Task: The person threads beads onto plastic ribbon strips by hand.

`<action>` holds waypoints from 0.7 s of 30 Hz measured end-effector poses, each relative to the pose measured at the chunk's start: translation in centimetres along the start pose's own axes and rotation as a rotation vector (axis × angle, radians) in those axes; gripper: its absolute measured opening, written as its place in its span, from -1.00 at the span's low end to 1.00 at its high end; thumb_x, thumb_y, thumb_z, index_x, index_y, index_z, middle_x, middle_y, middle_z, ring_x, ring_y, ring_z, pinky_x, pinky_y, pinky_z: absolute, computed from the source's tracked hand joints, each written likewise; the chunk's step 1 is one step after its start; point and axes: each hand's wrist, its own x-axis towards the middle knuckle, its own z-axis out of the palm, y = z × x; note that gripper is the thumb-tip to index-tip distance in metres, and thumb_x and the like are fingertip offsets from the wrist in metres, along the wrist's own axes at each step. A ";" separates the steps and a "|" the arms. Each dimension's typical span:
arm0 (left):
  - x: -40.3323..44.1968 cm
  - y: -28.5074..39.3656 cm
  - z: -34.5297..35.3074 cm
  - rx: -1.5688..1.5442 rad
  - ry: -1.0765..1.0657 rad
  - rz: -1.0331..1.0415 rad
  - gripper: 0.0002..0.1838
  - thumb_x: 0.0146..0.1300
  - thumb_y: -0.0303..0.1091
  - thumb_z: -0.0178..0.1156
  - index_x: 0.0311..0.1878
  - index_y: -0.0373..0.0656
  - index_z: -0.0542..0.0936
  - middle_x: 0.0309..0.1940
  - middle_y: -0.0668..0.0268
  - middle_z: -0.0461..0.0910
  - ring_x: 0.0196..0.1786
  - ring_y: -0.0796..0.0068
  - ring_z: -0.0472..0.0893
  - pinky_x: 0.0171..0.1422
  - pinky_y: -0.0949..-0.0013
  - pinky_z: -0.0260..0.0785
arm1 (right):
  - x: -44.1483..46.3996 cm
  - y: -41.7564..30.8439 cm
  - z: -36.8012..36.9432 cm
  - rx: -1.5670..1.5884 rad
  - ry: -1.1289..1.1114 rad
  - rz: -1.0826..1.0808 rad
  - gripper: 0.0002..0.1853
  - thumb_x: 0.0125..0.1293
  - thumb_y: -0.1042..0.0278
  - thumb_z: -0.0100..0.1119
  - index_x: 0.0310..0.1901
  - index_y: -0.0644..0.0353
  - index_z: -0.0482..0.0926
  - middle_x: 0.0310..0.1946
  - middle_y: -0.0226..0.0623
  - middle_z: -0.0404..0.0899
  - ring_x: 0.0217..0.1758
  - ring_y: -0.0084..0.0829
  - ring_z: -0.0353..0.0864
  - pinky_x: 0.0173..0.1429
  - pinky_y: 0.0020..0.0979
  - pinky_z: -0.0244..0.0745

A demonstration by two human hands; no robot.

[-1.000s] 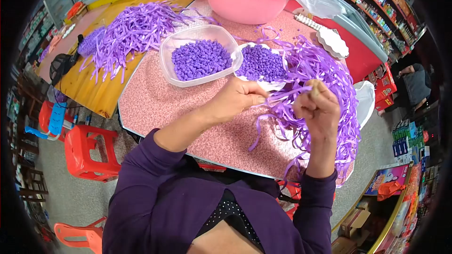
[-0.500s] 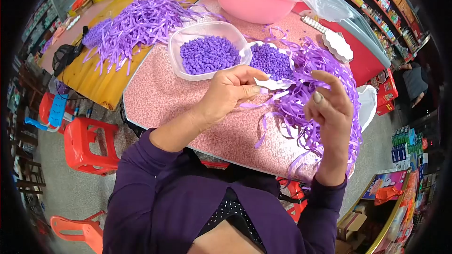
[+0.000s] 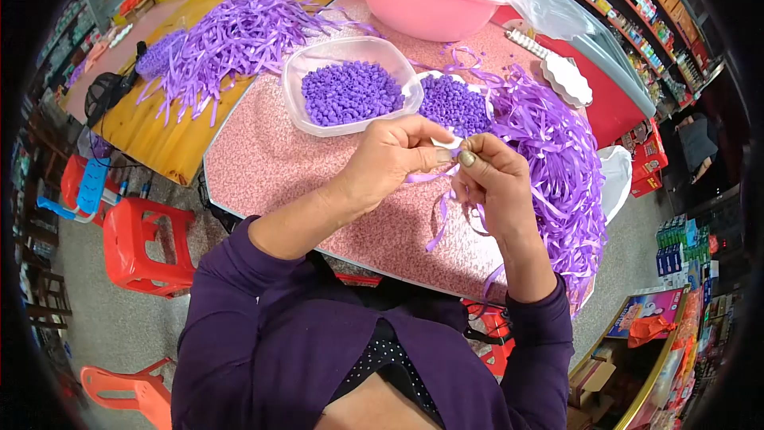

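My left hand [image 3: 388, 155] pinches a purple ribbon [image 3: 422, 178] between thumb and fingertips, above the pink speckled table. Right against it, my right hand [image 3: 495, 179] is closed, thumb and fingers pinching at the same short bit of ribbon. A small bead there, if any, is hidden by the fingertips. Behind the left hand stands a clear plastic tub [image 3: 294, 103] of purple beads [image 3: 350, 91]. More purple beads [image 3: 454, 103] lie on a white dish beside it, partly covered by my hands. A big heap of purple ribbons [image 3: 553, 159] spreads to the right of my right hand.
Another heap of purple ribbons [image 3: 239, 40] lies on the yellow wooden table [image 3: 171, 143] at left. A pink basin [image 3: 430, 8] stands at the back, near a white scalloped object [image 3: 567, 80]. Red stools [image 3: 143, 247] stand on the floor at left.
My right hand has moved left from over the ribbon heap to meet my left hand, and its fingers have closed at the ribbon. My left hand has kept its pinch.
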 end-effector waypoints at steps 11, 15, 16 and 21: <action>2.0 -0.2 0.8 -0.096 0.062 -0.275 -0.92 0.22 -0.52 0.32 -0.23 -0.28 0.70 -0.59 0.50 0.48 -0.66 0.81 0.22 -0.60 0.62 -0.05 | -1.3 -0.5 -3.5 -0.567 0.146 -0.208 -0.88 0.43 0.51 0.15 -0.09 0.31 0.63 -0.44 -0.53 0.48 -0.48 -0.71 0.34 -0.40 -0.60 0.27; 2.3 -1.1 0.9 -0.120 0.076 -0.296 -0.91 0.23 -0.53 0.31 -0.21 -0.30 0.70 -0.60 0.50 0.48 -0.66 0.82 0.21 -0.60 0.63 -0.07 | -1.1 -0.1 -4.6 -0.648 0.068 -0.240 -0.92 0.42 0.49 0.17 -0.14 0.31 0.60 -0.46 -0.53 0.46 -0.47 -0.71 0.33 -0.39 -0.60 0.28; 2.3 -1.3 0.9 -0.121 0.091 -0.275 -0.91 0.22 -0.52 0.31 -0.22 -0.30 0.71 -0.62 0.50 0.48 -0.67 0.82 0.21 -0.59 0.62 -0.07 | -0.9 0.0 -4.7 -0.662 0.069 -0.278 -0.92 0.41 0.50 0.18 -0.15 0.31 0.59 -0.46 -0.54 0.46 -0.47 -0.71 0.32 -0.39 -0.59 0.27; 2.3 -1.5 0.6 -0.116 0.097 -0.251 -0.90 0.19 -0.50 0.33 -0.25 -0.30 0.72 -0.65 0.51 0.48 -0.68 0.82 0.21 -0.58 0.60 -0.07 | -1.0 -0.2 -4.7 -0.740 0.076 -0.278 -0.94 0.40 0.50 0.19 -0.18 0.30 0.58 -0.45 -0.55 0.45 -0.45 -0.72 0.31 -0.36 -0.60 0.26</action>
